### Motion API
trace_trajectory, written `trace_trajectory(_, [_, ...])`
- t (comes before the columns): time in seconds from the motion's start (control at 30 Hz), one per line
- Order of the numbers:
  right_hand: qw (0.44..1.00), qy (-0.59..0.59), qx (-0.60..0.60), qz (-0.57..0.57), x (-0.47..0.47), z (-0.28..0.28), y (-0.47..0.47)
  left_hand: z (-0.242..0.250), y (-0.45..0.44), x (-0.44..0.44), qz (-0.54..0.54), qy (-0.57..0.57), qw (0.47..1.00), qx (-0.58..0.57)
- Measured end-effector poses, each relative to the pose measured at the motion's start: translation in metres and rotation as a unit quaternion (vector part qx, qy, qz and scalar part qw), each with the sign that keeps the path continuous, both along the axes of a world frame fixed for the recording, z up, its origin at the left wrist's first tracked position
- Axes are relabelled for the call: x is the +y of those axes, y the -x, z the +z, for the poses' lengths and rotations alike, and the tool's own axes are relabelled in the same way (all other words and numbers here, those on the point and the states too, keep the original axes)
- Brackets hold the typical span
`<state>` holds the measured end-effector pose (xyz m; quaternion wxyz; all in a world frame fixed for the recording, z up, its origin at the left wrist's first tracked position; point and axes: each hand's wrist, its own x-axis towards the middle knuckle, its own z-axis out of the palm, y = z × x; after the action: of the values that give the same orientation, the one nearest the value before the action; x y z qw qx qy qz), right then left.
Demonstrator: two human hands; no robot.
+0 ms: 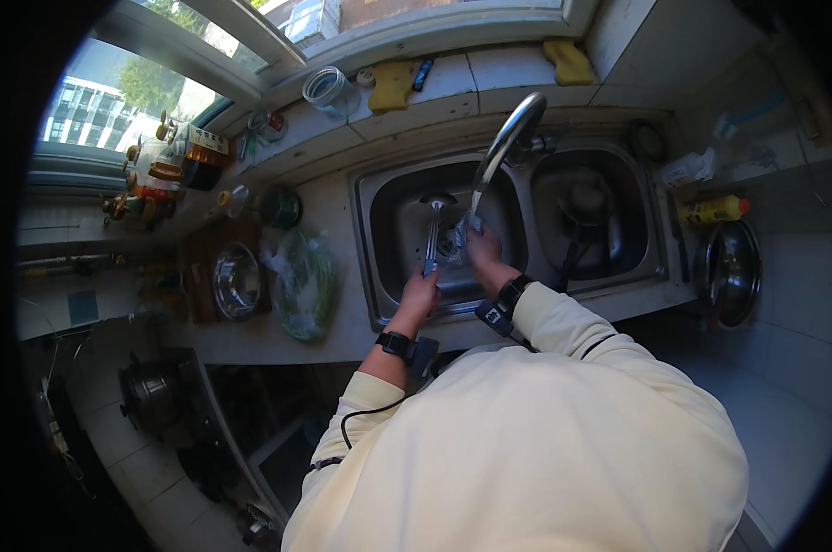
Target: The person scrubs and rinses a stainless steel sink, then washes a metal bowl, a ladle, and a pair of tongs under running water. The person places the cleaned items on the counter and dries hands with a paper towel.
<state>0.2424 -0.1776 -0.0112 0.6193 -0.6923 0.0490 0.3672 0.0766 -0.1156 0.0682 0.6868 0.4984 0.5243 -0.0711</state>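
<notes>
Over the left basin of a double steel sink (381, 228), my left hand (420, 295) grips the handle of a metal kitchen utensil (433, 231), perhaps a ladle or turner, whose rounded head points away from me. My right hand (483, 247) is closed on a greyish, crumpled scrubbing cloth or mesh (461, 238), under the mouth of the curved chrome faucet (505, 138). Water appears to run from the faucet onto it. The drain lies partly hidden behind the cloth.
The right basin holds a dark pan (587, 200) with its handle towards me. Left of the sink are a plastic bag of green vegetables (307, 286) and a steel bowl (237, 281) on a wooden board. Sponges (390, 86) and a glass jar (331, 93) line the sill; a yellow bottle (716, 209) stands right.
</notes>
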Motion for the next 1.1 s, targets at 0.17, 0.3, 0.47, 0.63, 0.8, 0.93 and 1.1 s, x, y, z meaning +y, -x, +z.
trace_trajectory(0.17, [0.885,0.124,-0.439,0.090,-0.011,-0.008,-0.047,-0.006,0.035,0.007,-0.156,-0.162,0.973,0.049])
trace_trajectory(0.3, [0.784,0.115,-0.560,0.241,-0.009,0.003,-0.039,0.016,0.046,-0.005,-0.227,-0.233,0.945,0.021])
trace_trajectory(0.47, [0.947,-0.015,-0.259,0.191,0.004,0.001,-0.049,0.049,0.056,-0.014,-0.275,-0.250,0.928,0.035])
trace_trajectory(0.63, [0.855,0.008,-0.419,0.305,-0.005,0.006,-0.059,0.049,0.070,-0.003,-0.264,-0.280,0.923,0.022])
trace_trajectory(0.8, [0.659,-0.082,-0.520,0.537,-0.015,0.039,-0.054,0.062,0.075,0.023,-0.340,-0.338,0.876,0.047])
trace_trajectory(0.93, [0.665,-0.048,-0.459,0.587,-0.019,0.053,-0.068,0.082,0.067,0.034,-0.395,-0.385,0.833,0.046])
trace_trajectory(1.1, [0.887,0.015,-0.213,0.409,-0.015,0.033,-0.095,0.089,0.063,0.038,-0.393,-0.431,0.811,0.042])
